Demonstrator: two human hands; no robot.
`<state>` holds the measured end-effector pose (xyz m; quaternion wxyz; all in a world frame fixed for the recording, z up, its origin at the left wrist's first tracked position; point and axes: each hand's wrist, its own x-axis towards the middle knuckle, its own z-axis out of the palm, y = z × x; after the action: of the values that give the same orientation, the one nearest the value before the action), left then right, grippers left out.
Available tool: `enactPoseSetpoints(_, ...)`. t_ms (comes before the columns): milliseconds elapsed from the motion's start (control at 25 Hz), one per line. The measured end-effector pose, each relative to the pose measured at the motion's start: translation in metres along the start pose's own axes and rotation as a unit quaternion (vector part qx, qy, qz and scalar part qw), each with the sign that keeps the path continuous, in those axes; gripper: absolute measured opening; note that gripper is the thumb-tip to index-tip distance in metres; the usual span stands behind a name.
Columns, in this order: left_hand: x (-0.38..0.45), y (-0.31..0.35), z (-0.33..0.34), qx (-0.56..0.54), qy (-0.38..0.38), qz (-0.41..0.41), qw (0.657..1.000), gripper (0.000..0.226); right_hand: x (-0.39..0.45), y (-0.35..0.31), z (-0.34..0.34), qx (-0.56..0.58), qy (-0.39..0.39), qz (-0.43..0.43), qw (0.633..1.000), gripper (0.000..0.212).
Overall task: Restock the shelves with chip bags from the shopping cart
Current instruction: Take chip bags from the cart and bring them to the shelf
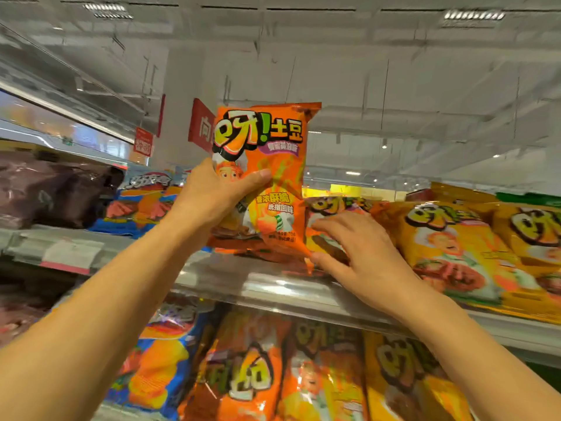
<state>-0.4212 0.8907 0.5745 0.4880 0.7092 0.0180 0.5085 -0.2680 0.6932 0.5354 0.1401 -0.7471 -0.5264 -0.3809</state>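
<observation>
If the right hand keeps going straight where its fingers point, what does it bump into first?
The right hand points up and left, at the orange bag the left hand holds. Its fingertips look already at that bag's lower corner and a shelved bag beneath, though depth is unclear.

Glossy orange foil chip bag point(267, 165) with yellow cartoon lettering is held upright at the top shelf's front edge point(273, 284), gripped along its left side by the left hand point(212, 192); its bottom right corner is touched by the right hand point(361, 253). Behind it, a matching orange bag point(328, 208) is lying on the shelf, flanked by yellow-orange foil bags point(455, 247) and blue ones point(142, 199).
</observation>
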Motion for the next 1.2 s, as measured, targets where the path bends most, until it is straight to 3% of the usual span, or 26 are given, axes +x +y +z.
enactPoseSetpoints(200, 0.037, -0.050, -0.023, 0.106, -0.034, -0.027, 0.993, 0.054, 0.012, -0.019, 0.013, -0.056, -0.001, 0.059, 0.997, 0.049)
enactPoseSetpoints(360, 0.044, -0.077, -0.025, 0.094, -0.150, -0.135, 0.975, 0.100, 0.016, -0.024, 0.010, -0.092, -0.014, 0.086, 0.992, 0.053)
enactPoseSetpoints(440, 0.051, -0.074, -0.032, 0.050, -0.203, -0.169, 0.963, 0.091, 0.024, -0.029, 0.011, -0.097, 0.004, 0.085, 0.992, 0.056)
enactPoseSetpoints(560, 0.056, -0.069, -0.035, -0.031, -0.255, -0.183, 0.949, 0.053, 0.036, -0.041, 0.016, -0.049, 0.023, 0.048, 0.997, 0.062)
enactPoseSetpoints(760, 0.056, -0.081, -0.029, 0.004, -0.232, -0.153, 0.961, 0.092, 0.046, -0.049, 0.035, -0.059, -0.028, 0.013, 0.998, 0.066)
enactPoseSetpoints(880, 0.057, -0.083, -0.033, 0.080, -0.226, -0.126, 0.963, 0.114, 0.045, -0.048, 0.037, -0.072, -0.030, 0.017, 0.997, 0.068)
enactPoseSetpoints(960, 0.059, -0.088, -0.034, 0.171, -0.202, -0.059, 0.963, 0.120, 0.044, -0.048, 0.039, -0.083, -0.014, 0.017, 0.996, 0.068)
enactPoseSetpoints(1080, 0.053, -0.091, -0.031, 0.285, -0.175, 0.168, 0.927, 0.095, 0.042, -0.049, 0.043, -0.093, 0.008, 0.018, 0.995, 0.065)
enactPoseSetpoints(1200, 0.046, -0.086, -0.029, 0.303, -0.226, 0.205, 0.903, 0.059, 0.042, -0.052, 0.044, -0.081, 0.036, 0.012, 0.996, 0.060)
